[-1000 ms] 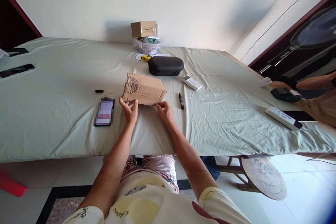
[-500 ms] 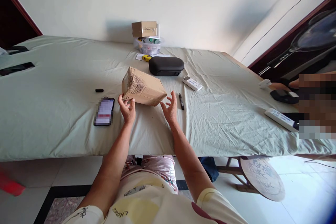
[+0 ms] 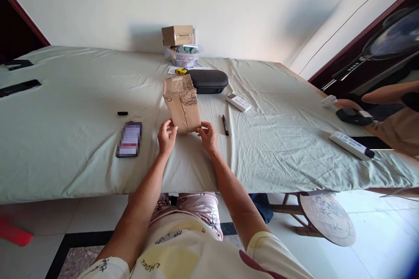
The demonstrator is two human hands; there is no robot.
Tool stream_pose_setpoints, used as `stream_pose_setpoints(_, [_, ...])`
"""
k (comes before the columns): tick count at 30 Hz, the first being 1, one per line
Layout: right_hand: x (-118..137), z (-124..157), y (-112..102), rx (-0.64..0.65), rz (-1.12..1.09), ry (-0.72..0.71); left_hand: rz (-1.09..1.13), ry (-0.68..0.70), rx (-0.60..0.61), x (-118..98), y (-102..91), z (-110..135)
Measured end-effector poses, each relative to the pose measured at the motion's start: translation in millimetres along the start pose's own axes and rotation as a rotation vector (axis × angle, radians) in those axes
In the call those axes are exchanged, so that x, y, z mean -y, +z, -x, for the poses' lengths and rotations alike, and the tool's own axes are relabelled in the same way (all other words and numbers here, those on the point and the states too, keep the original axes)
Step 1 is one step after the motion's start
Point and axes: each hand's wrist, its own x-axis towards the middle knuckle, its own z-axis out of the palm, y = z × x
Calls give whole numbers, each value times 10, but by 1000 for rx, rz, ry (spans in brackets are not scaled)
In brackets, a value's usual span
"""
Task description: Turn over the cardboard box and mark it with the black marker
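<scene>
A brown cardboard box (image 3: 185, 109) with dark scribbles stands tilted over the table in front of me, its narrow scribbled face and a taped side showing. My left hand (image 3: 167, 136) pinches its lower left corner between thumb and fingers. At the lower right corner, my right hand (image 3: 207, 135) grips the box the same way. Just right of that hand lies a black marker (image 3: 225, 125) without its cap. A small black cap (image 3: 122, 113) rests on the cloth to the left, above a phone (image 3: 129, 139) with a lit, blurred screen.
Behind the box sit a black case (image 3: 209, 81), a yellow tape measure (image 3: 180, 71) and a plastic tub (image 3: 184, 57) topped by another cardboard box (image 3: 177, 35). White devices (image 3: 238, 102) lie on the right. Another person's arm (image 3: 391, 93) is at the far right edge.
The box has been turned and tipped, so its taped side now faces me and its scribbled end points away. My two hands have come closer together at its lower corners.
</scene>
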Motion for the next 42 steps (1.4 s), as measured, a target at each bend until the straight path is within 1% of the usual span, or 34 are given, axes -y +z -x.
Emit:
stream_pose_setpoints(2, [30,13,-6,1,27,18,-34,2,9,7,12,13])
stream_pose_setpoints(7, [40,15,-55,0,113,12,-86,9,36,46,7,4])
stream_pose_setpoints(13, [8,12,-84,49,177,21,-134,33,27,57,-28,-6])
stream_pose_setpoints(17, [44,30,-89,81,188,26,-157,50,-3,39,-48,-8])
stream_pose_setpoints(24, [119,49,-64,109,183,20,-191,-29,-51,56,-55,-27])
stream_pose_setpoints(28, [106,52,-59,119,232,28,-209,-75,-33,54,-51,-17])
stream_pose_setpoints(31, [96,63,-60,154,302,3,-253,-64,-7,47,-33,8])
stream_pose_setpoints(33, [101,73,-61,173,356,-29,-281,-54,-10,56,-14,28])
stream_pose_setpoints(35, [115,81,-59,180,388,-54,-271,-68,-8,79,6,45])
stream_pose_setpoints(39, [161,77,-63,181,370,-97,-212,-96,24,120,21,51])
stream_pose_setpoints(42, [210,63,-79,155,311,-145,-221,-95,8,90,14,41])
